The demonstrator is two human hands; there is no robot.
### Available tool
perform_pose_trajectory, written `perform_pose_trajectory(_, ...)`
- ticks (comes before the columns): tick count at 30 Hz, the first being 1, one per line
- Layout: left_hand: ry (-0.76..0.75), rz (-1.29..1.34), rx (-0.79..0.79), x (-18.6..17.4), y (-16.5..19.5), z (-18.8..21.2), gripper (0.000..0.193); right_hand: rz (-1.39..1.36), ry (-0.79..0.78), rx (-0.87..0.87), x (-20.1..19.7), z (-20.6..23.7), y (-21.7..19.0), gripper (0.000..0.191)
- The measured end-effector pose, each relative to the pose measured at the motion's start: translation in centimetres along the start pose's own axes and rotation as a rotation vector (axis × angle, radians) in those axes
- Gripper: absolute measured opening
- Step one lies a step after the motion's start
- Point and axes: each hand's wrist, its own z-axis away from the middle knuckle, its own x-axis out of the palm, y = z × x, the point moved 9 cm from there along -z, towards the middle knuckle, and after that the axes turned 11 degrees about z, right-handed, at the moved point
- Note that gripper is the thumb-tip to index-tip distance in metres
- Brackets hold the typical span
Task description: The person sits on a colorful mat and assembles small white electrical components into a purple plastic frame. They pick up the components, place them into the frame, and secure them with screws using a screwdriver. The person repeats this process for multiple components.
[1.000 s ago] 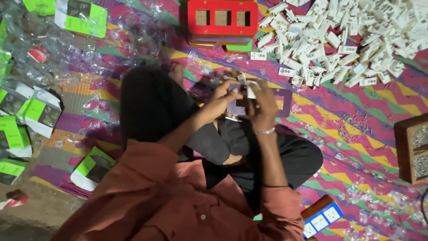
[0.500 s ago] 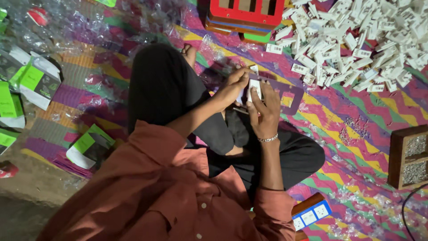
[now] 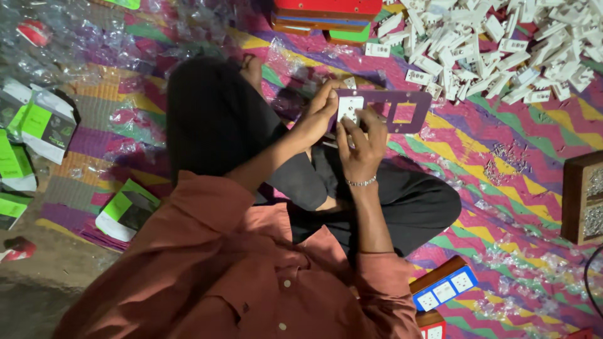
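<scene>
Left hand [image 3: 318,116] grips the purple plate [image 3: 402,110] while the right hand [image 3: 361,147] pinches one white socket [image 3: 349,108] into its left opening; the right openings remain unfilled.

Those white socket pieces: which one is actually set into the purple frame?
The white socket piece between the left hand and right hand, seated in the purple frame. The others lie loose in the white pile on the striped mat.

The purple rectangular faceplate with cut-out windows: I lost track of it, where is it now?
In the head view, the purple rectangular faceplate sits upper centre, held over the person's lap by the left hand and right hand, just below the pile of white sockets.
</scene>
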Motion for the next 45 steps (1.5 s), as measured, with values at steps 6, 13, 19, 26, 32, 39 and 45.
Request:
perform_pose_trajectory(6,-0.031,-0.050,0.069,0.5,1.6,0.4,0.029,-0.051,-0.042,-0.013,-0.4,-0.9,-0.5,0.024)
perform_pose_trajectory(13,-0.097,0.019,-0.008,1.1,3.2,0.9,0.043,-0.146,-0.144,-0.034,-1.4,1.6,4.8,0.022)
perform_pose_trajectory(19,-0.018,0.256,-0.315,1.0,3.2,1.3,0.043,0.189,-0.044,0.393,-8.9,4.9,29.3,0.014)
perform_pose_trajectory(26,0.024,0.391,-0.428,1.2,2.9,1.1,0.040,0.413,-0.347,0.666,-10.8,13.7,43.3,0.020)
perform_pose_trajectory(32,0.053,0.447,-0.432,0.7,2.0,1.1,0.040,0.493,-0.265,0.606,-9.3,14.6,43.2,0.020)
perform_pose_trajectory(39,-0.010,0.330,-0.301,-0.4,0.6,1.4,0.043,0.562,-0.250,0.597,-10.5,13.8,43.0,0.038)
perform_pose_trajectory(45,0.017,0.085,-0.167,-0.4,-0.2,0.8,0.056,0.138,-0.004,0.664,-10.4,12.7,42.8,0.009)
